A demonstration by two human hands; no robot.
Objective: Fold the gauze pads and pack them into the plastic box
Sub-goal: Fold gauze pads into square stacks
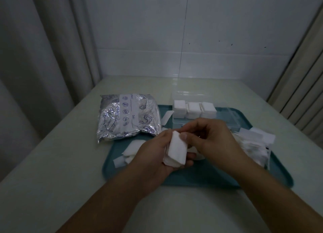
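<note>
Now mid-fold, the left hand cups a gauze pad while right hand seemingly pinches its top edge, ahead of packing into the far plastic box.

Single head-worn view, wide-angle, looking forward and down from above the near edge of the table. The teal tray sits centre frame, close below the lens. Beyond the tray, the wall; curtains at either side of it. No second view.
</note>
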